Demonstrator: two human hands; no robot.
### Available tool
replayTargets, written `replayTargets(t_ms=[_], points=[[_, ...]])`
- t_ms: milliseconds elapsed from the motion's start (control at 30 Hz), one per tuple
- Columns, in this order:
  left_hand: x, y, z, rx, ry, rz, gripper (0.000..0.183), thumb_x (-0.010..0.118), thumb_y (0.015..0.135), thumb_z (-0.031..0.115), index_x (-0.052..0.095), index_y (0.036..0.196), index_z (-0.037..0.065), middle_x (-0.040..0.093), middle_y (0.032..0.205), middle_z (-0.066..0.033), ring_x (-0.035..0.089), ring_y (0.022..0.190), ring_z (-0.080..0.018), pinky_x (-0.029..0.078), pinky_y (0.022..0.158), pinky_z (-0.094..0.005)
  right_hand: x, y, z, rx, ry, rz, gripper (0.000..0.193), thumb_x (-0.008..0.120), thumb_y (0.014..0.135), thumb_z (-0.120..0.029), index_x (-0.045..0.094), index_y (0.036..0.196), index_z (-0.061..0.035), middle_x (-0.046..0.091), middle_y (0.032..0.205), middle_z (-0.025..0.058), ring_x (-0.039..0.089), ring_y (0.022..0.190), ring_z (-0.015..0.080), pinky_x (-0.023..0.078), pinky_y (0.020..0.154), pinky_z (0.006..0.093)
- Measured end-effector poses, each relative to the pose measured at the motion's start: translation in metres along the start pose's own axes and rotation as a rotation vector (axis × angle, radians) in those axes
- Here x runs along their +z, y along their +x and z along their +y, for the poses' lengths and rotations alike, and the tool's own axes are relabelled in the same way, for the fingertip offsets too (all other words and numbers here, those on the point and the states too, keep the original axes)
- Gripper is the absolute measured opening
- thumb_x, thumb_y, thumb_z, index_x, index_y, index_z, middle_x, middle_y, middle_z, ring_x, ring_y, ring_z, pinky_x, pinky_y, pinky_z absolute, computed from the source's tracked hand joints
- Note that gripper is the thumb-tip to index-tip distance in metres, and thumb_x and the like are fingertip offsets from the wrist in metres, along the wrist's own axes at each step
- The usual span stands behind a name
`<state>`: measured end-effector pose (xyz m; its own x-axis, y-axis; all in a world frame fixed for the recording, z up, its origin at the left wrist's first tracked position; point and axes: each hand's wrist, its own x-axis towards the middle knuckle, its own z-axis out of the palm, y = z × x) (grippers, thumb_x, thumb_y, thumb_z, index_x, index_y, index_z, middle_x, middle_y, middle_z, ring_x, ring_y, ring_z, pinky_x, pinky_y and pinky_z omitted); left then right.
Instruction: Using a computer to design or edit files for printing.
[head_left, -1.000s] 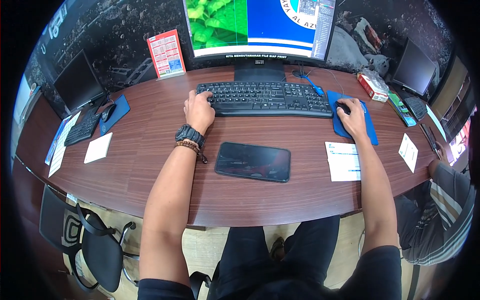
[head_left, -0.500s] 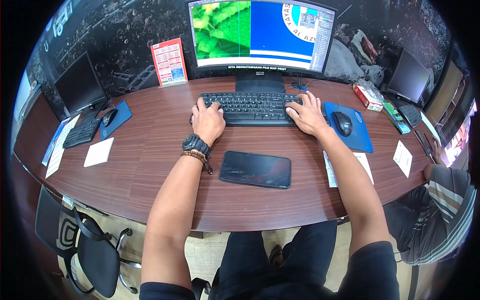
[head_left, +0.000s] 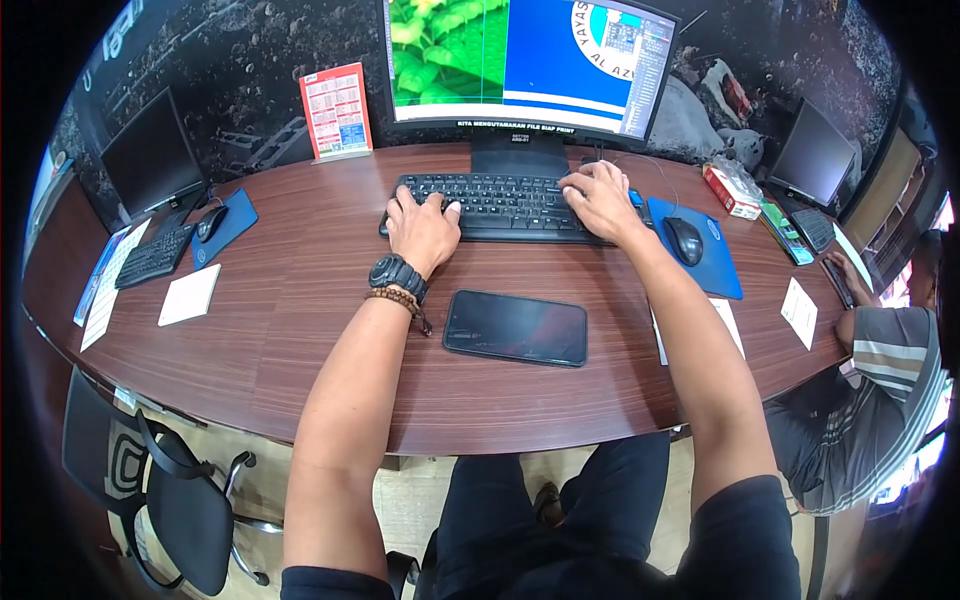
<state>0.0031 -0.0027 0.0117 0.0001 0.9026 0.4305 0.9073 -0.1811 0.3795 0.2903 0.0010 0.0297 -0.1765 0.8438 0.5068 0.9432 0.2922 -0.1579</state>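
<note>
A black keyboard (head_left: 510, 210) lies in front of a monitor (head_left: 450, 50) that shows green leaves and a blue design. My left hand (head_left: 424, 234), below which a black watch is strapped, rests on the keyboard's left end with fingers apart. Over its right part is my right hand (head_left: 606, 208), fingers stretched toward the upper keys and holding nothing. The thumb reaches left over the keys; some fingertips are hidden. Nearest to my right forearm, a black mouse (head_left: 684, 241) sits on a blue mouse pad (head_left: 722, 278). Between my forearms a dark smartphone (head_left: 515, 328) lies flat.
A red and white calendar (head_left: 338, 112) stands left of the monitor. Further left are another monitor (head_left: 155, 155), a keyboard and a paper pad (head_left: 188, 296). To the right, a box (head_left: 732, 192) and papers lie near a seated person (head_left: 880, 400). An office chair (head_left: 185, 510) stands at lower left.
My right hand has shifted left and slightly up across the keyboard. The fingers of my left hand have spread a little. The whole view has shifted slightly, and the seated person leans in more.
</note>
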Motion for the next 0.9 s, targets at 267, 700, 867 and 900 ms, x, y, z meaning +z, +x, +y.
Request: replayTargets(t_ms=[267,700,867,900], points=[[-0.005,-0.001,0.0,-0.032,0.017,-0.034,0.048,0.057,0.097,0.04,0.06,0.132,0.008,0.042,0.138,-0.0285,0.042,0.128,-0.0461,0.037,0.107,-0.0549,0.001,0.005,-0.01,0.108,0.061,-0.045,0.029,0.056,0.091,-0.028,0.075,0.111,-0.0193,0.058,0.129,0.0124,0.041,0.13,0.0336,0.029,0.112,0.0507],[0.002,0.004,-0.004,-0.022,0.015,0.032,0.046,0.059,0.096,0.038,0.062,0.123,0.001,0.05,0.124,-0.0276,0.049,0.117,-0.0456,0.043,0.1,-0.0537,0.007,0.019,-0.013,0.102,0.116,-0.019,0.027,0.057,0.09,-0.023,0.076,0.109,-0.0185,0.061,0.125,0.0137,0.045,0.127,0.0356,0.032,0.11,0.0498],[0.005,0.001,-0.011,-0.006,0.021,0.076,0.044,0.061,0.094,0.036,0.063,0.116,-0.002,0.05,0.121,-0.0263,0.049,0.115,-0.044,0.044,0.098,-0.0528,0.023,0.028,-0.047,0.043,0.047,-0.149,0.033,0.057,0.092,-0.026,0.067,0.123,-0.0192,0.054,0.133,0.0143,0.038,0.133,0.0354,0.025,0.113,0.0583],[0.006,0.001,-0.008,0.001,0.01,0.103,0.042,0.064,0.093,0.034,0.064,0.111,-0.003,0.049,0.12,-0.0252,0.048,0.115,-0.0428,0.044,0.098,-0.0517,0.026,0.03,-0.05,0.038,0.026,-0.131,0.038,0.056,0.093,-0.027,0.062,0.13,-0.0202,0.051,0.136,0.0147,0.037,0.134,0.0355,0.022,0.114,0.0605]])
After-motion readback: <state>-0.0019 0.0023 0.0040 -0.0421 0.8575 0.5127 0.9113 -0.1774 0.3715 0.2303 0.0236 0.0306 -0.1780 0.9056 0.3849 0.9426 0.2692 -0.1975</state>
